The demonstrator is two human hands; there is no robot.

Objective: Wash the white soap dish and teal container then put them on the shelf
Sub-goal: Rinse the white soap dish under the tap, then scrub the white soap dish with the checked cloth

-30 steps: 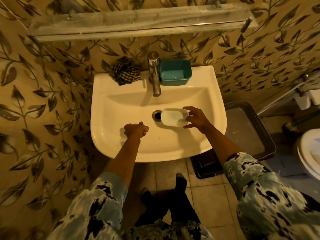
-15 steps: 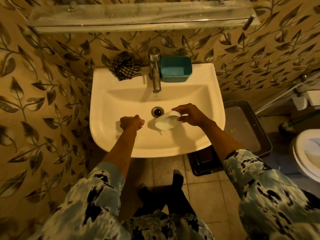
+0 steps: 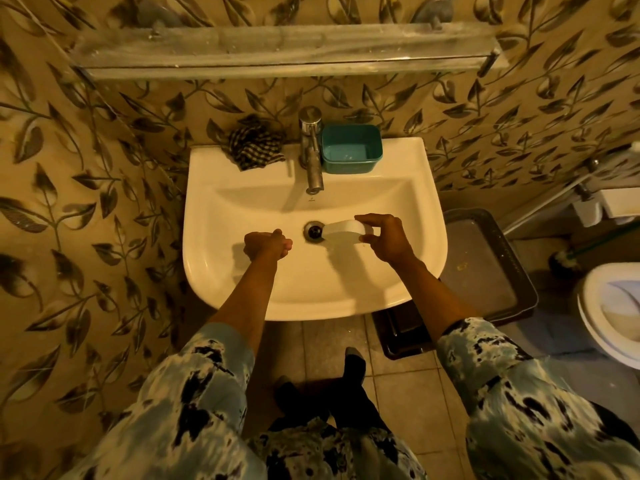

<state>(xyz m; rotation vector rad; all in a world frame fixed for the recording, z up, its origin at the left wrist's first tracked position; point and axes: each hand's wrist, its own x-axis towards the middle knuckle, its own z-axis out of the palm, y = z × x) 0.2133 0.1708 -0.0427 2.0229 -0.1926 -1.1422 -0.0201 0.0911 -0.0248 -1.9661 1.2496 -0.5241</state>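
Observation:
My right hand grips the white soap dish by its right end and holds it tipped on edge over the drain of the white sink. Left of the drain, my left hand hangs over the basin as a closed fist with nothing visible in it. The teal container stands upright on the sink's back ledge, just right of the chrome tap. A long shelf runs along the wall above the sink.
A crumpled checked cloth lies on the ledge left of the tap. A dark bin with a flat lid stands on the floor right of the sink. A toilet is at the far right. Leaf-patterned walls close in on the left.
My right hand turned the soap dish from lying flat to tipped on its edge and shifted it back beside the drain. My left fist stayed in place.

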